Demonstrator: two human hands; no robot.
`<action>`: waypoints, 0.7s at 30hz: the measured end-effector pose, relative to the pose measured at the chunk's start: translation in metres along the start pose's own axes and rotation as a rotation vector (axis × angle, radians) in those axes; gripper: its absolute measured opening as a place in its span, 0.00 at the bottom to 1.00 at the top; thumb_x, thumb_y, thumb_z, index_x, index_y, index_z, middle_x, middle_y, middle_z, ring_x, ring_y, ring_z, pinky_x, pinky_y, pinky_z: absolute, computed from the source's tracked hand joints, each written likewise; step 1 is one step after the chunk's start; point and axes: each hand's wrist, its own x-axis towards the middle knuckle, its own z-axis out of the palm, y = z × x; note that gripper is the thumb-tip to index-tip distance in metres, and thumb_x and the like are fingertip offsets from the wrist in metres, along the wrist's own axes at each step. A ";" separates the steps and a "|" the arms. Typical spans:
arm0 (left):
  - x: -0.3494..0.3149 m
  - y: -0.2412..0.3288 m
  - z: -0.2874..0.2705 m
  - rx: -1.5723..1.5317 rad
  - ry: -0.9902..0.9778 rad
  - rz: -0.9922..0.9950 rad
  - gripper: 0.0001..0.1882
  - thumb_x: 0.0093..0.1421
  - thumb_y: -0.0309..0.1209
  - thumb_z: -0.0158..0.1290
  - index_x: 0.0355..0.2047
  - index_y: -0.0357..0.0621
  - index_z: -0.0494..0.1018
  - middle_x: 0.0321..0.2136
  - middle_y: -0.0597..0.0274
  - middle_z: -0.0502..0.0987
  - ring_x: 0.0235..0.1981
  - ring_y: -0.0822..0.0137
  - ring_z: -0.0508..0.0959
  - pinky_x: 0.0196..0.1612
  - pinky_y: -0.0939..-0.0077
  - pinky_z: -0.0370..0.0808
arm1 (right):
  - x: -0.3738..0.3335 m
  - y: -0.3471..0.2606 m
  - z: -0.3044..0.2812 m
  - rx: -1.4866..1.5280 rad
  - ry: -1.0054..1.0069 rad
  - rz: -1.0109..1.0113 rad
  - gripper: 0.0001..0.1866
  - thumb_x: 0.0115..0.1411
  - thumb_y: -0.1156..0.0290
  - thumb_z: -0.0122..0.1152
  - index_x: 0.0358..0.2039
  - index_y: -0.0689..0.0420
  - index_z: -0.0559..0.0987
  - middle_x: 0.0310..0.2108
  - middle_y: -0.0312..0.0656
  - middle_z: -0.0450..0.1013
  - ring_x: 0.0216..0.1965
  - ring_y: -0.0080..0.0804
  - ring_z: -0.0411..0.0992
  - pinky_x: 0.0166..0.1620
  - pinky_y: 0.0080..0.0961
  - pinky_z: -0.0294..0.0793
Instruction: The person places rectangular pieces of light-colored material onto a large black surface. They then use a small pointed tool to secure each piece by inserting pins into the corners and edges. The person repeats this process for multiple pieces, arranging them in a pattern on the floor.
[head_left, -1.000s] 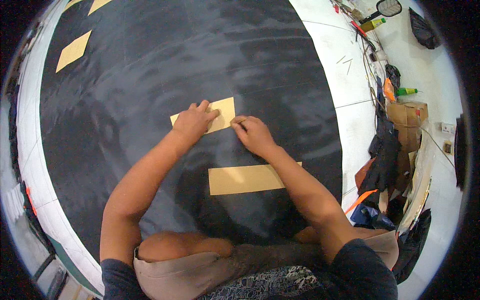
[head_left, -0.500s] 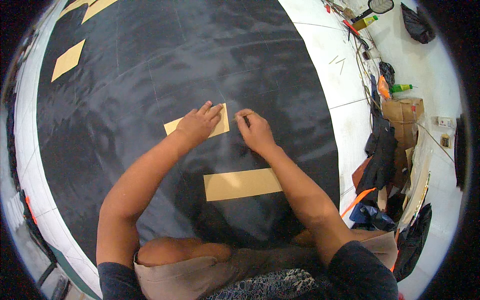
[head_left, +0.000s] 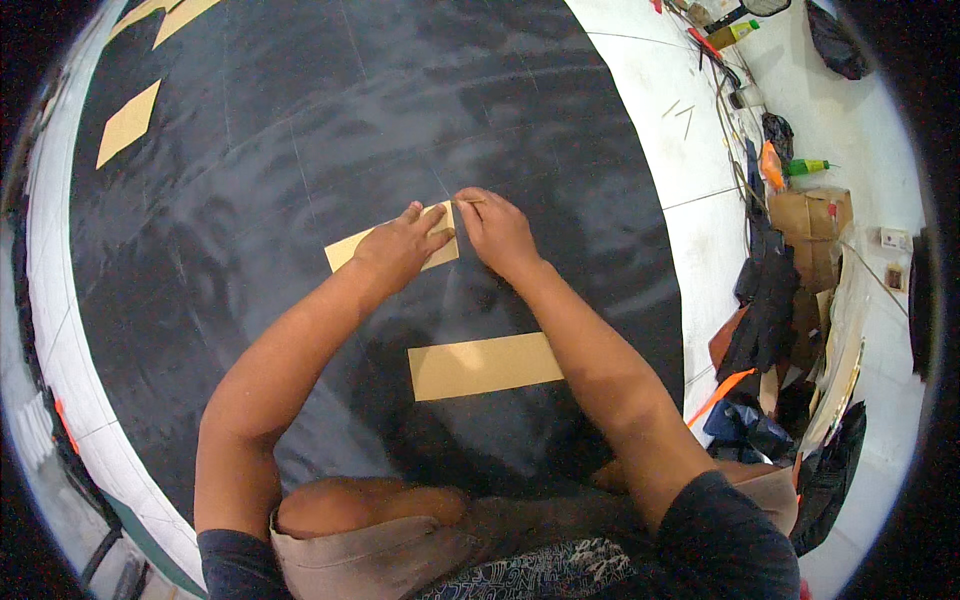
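Note:
A tan rectangular piece of card (head_left: 343,252) lies on a large black sheet (head_left: 300,130). My left hand (head_left: 398,245) presses flat on this card, its fingers spread toward the right end. Close beside that end, at the upper right corner, is my right hand (head_left: 497,232) with thumb and fingers pinched together. A small pale sliver seems to show at its fingertips, too small to name. Fine pale lines run across the black sheet around the card. Nearer to me, a longer tan card (head_left: 480,368) lies partly under my right forearm.
Another tan card (head_left: 128,125) lies at the far left of the sheet, with more card pieces (head_left: 185,18) at the top edge. On the white floor (head_left: 640,130) to the right are thin sticks, bottles (head_left: 808,167), a brown cardboard box (head_left: 812,220) and dark bundled material (head_left: 765,310).
My right hand has moved up and left to the card's upper right corner. My left hand stays pressed on the card. The view has shifted slightly.

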 end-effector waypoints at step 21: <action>-0.003 0.004 -0.019 -0.070 -0.093 -0.047 0.34 0.63 0.24 0.53 0.69 0.59 0.64 0.74 0.59 0.56 0.72 0.49 0.61 0.61 0.61 0.78 | -0.040 -0.006 -0.021 -0.027 -0.243 -0.027 0.10 0.69 0.67 0.55 0.44 0.58 0.80 0.44 0.51 0.79 0.45 0.54 0.77 0.48 0.43 0.77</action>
